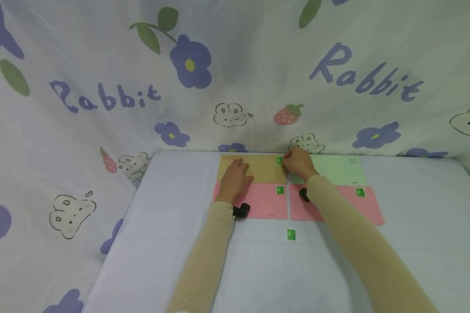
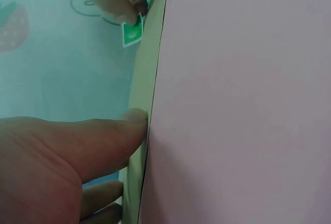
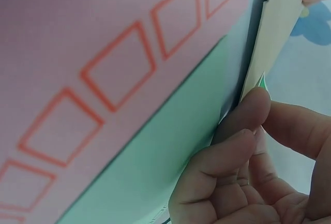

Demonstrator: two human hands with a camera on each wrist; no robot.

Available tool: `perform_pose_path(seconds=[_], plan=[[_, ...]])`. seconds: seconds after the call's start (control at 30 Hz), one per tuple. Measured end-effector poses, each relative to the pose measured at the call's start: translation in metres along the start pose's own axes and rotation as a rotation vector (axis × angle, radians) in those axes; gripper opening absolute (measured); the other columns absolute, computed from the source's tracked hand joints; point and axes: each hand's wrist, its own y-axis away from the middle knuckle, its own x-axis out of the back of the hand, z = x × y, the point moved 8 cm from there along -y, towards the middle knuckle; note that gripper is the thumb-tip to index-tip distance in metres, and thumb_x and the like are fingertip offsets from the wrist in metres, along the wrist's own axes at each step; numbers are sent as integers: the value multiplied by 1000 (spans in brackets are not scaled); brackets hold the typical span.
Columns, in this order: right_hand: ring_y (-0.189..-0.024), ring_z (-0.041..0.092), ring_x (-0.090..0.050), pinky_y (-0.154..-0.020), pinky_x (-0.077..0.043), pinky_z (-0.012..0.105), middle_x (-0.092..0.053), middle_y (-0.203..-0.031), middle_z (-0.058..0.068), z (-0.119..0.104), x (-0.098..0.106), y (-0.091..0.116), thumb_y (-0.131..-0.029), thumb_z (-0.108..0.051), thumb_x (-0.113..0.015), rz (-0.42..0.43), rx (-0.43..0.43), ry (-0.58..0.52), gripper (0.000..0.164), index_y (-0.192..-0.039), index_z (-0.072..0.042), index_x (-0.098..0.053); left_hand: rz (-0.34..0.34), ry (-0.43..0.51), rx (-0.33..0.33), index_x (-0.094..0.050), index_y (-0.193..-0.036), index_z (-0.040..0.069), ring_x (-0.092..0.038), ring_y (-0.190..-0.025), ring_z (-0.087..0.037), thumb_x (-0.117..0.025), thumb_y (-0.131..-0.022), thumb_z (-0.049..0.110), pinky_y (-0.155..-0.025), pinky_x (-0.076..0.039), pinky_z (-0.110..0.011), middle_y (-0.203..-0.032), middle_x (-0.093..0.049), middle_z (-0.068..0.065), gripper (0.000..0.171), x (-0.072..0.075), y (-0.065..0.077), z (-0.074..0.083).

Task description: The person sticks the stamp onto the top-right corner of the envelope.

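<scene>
Nearest in the head view, two beige sleeves [image 1: 203, 256] reach over the worktop [image 1: 137, 256], forearms slanting inward. The left hand [image 1: 233, 180] rests on the brown envelope [image 1: 261, 172], fingers loosely spread; the right hand [image 1: 299, 163] is at its upper right corner, fingers pinching a green stamp [image 1: 280, 160]. Placing it neatly calls for steady left-hand pressure and edges squared to that corner before pressing. In the left wrist view, the left thumb touches the envelope and the stamp looks tilted; contact with paper I cannot tell. In the right wrist view, bunched fingertips hide most of the stamp; gripping nearer one edge should make aligning easier.
</scene>
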Motion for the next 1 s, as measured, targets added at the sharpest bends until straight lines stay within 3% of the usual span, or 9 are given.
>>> perform_pose_path(seconds=[0.4, 0.73, 1.0], plan=[[-105, 33, -63, -91, -54, 46, -69, -117, 19, -7, 2, -1, -93, -13, -58, 35, 38, 94, 29, -113, 4, -70, 1, 1, -2, -57, -140, 0, -30, -148, -32, -69, -97, 25, -122, -24, -41, -157, -39, -18, 51, 0, 0, 0], [-84, 26, -61, -73, -53, 38, -69, -105, 17, -11, 0, -3, -91, -11, -57, 44, 40, 126, 23, -106, 3, -69, 0, -18, -2, -57, -140, 1, -30, -148, -33, -69, -97, 26, -122, -25, -41, -156, -40, -18, 51, 0, 0, -1], [-84, 27, -61, -75, -54, 39, -70, -105, 18, -13, 1, -4, -90, -9, -57, 37, 55, 145, 25, -105, 5, -71, 6, -2, -7, -58, -139, 1, -31, -148, -33, -69, -96, 25, -122, -25, -41, -156, -40, -19, 51, 0, 0, 0]])
